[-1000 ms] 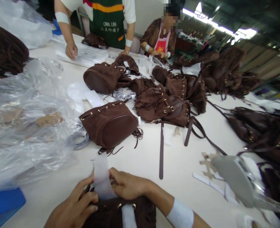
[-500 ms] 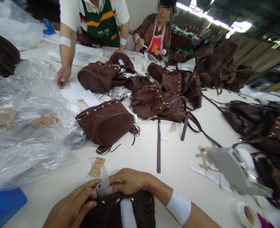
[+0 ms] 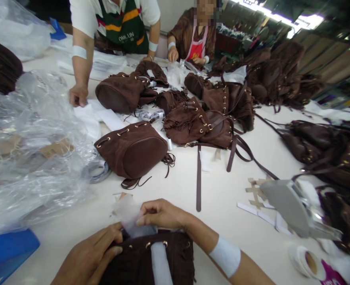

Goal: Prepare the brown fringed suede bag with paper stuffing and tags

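Note:
A dark brown fringed drawstring bag (image 3: 133, 263) with brass eyelets stands at the bottom of the view, a white strip (image 3: 160, 263) running down its front. My left hand (image 3: 88, 253) grips the bag's upper left edge, thumb outside and fingers at the rim. Above the bag's mouth, my right hand (image 3: 159, 213) pinches a thin translucent sheet (image 3: 133, 217), whose lower part dips into the opening. Behind the sheet, a tan paper tag (image 3: 125, 196) is mostly covered. A brown bag (image 3: 133, 152) lies on its side beyond my hands.
Clear plastic bags (image 3: 38, 158) heap on the left, above a blue object (image 3: 10, 253). More brown bags (image 3: 189, 122) lie mid-table. A grey tape dispenser (image 3: 296, 209) and a white roll (image 3: 307, 263) sit at right. Two co-workers (image 3: 124, 27) stand across the table (image 3: 175, 186).
My right hand has lifted slightly, pulling the translucent sheet wider over the bag's mouth and across the tag. My left hand stays on the bag. A co-worker's hand across the table shifted slightly.

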A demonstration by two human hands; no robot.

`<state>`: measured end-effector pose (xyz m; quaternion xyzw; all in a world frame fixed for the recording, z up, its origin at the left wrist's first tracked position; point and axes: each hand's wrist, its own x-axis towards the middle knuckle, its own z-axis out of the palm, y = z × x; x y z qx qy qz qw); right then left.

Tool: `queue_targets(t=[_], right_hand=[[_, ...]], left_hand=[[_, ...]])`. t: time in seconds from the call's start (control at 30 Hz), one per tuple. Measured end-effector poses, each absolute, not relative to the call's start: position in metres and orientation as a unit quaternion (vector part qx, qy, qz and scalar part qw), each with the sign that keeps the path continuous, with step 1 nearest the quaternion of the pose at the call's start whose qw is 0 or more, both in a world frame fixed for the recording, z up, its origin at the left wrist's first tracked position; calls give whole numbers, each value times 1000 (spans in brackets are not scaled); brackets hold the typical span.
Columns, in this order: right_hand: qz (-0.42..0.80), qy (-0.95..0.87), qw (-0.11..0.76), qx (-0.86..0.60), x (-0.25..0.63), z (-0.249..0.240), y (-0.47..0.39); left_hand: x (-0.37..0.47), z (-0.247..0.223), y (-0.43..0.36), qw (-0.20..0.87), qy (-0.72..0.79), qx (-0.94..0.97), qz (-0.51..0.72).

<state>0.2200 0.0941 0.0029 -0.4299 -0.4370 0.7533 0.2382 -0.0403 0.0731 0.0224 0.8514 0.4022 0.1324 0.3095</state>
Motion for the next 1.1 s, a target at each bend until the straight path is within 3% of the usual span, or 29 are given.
queue_targets(t=[0.17, 0.37, 0.7, 0.83, 1.1], right_hand=[[616, -369, 422, -554, 234, -2, 106], [496, -323, 503, -630, 245, -21, 106], [387, -355, 484, -700, 243, -22, 99], [388, -377, 474, -695, 242, -22, 96], [380, -400, 454, -700, 241, -18, 95]], left_hand=[[-48, 15, 78, 270, 354, 886, 126], [-47, 22, 79, 243, 348, 899, 112], [-18, 44, 91, 220, 325, 919, 36], [-8, 42, 91, 275, 302, 912, -36], [2, 54, 93, 331, 265, 905, -29]])
